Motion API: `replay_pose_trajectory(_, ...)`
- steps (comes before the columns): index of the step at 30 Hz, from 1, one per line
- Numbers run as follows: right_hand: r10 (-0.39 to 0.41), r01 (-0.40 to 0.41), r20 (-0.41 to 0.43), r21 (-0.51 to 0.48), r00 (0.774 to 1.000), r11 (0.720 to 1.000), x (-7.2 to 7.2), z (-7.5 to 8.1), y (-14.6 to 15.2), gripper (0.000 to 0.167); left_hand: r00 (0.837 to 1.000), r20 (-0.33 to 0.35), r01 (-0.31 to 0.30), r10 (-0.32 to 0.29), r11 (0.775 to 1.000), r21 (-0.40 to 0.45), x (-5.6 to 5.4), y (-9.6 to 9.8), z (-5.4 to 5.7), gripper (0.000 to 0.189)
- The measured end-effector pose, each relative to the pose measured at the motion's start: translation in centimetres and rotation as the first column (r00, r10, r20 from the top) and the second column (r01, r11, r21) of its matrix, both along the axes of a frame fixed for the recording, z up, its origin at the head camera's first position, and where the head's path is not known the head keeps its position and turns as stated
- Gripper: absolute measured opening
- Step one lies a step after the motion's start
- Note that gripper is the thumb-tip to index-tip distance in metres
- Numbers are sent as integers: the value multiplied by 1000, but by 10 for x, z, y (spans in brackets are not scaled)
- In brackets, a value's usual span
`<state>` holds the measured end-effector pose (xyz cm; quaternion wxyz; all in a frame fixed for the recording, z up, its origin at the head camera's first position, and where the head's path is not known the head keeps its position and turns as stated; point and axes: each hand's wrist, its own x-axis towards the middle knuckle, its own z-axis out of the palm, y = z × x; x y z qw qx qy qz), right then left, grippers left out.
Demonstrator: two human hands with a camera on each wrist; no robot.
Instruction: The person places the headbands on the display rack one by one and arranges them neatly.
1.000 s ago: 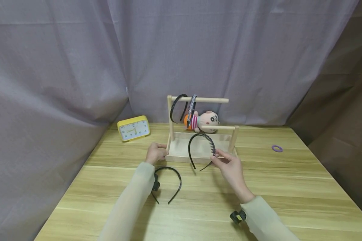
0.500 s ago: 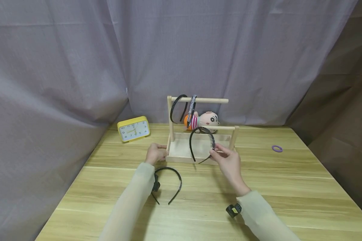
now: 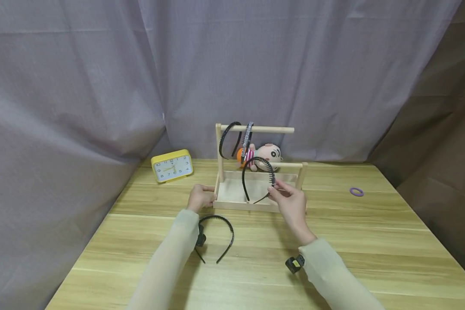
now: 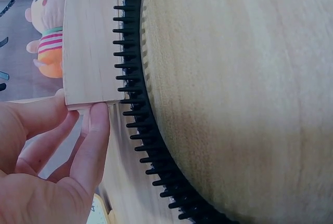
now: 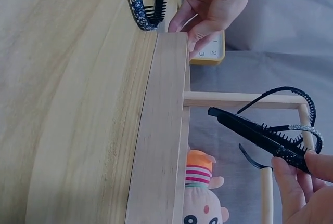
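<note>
A wooden rack (image 3: 236, 206) with a tray base, a tall bar and a lower bar stands on the table. My left hand (image 3: 199, 198) grips the tray's left end, thumb and fingers at its corner in the left wrist view. Pinched by one leg in my right hand (image 3: 292, 206) is a black toothed headband (image 3: 243, 178), arch up, before the lower bar (image 3: 288, 165). On the tall bar (image 3: 275, 129) hang a black headband (image 3: 221, 142) and a silver glittery headband (image 3: 246, 135). Another toothed headband (image 3: 232, 234) lies near my left wrist.
Behind the rack lies a plush doll (image 3: 269, 156) in a striped top. A yellow alarm clock (image 3: 173, 167) stands at the back left. Over on the right is a purple ring (image 3: 356, 192). Grey cloth (image 3: 232, 64) hangs behind the table.
My right hand has raised the headband and carried it a little away from me, up to the lower bar's height. The left hand keeps its place on the rack.
</note>
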<state>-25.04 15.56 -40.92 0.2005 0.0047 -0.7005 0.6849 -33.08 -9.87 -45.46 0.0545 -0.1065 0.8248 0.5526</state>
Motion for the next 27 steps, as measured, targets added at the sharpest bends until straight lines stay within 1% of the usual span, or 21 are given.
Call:
replay_pose_trajectory(4,-9,9,-7,-10,1000,1000,-2,-1,-1,33,1000,-5,7,-7,1000,-2,0,-1,-1,31)
replay_pose_trajectory(11,-48,48,-27,9,998,999,-7,-3,0,29,1000,-6,14,-14,1000,10,1,-1,0,30)
replay_pose_trajectory(16,-53,53,-22,4,998,999,-9,-4,1,29,1000,-7,17,-16,1000,9,3,-1,1,30)
replay_pose_trajectory(21,-46,46,4,-9,999,999,-8,2,3,27,1000,-8,17,-17,1000,9,3,-1,2,31)
replay_pose_trajectory(27,-55,54,13,25,998,998,2,16,2,25,1000,3,12,-12,1000,4,2,-1,1,31)
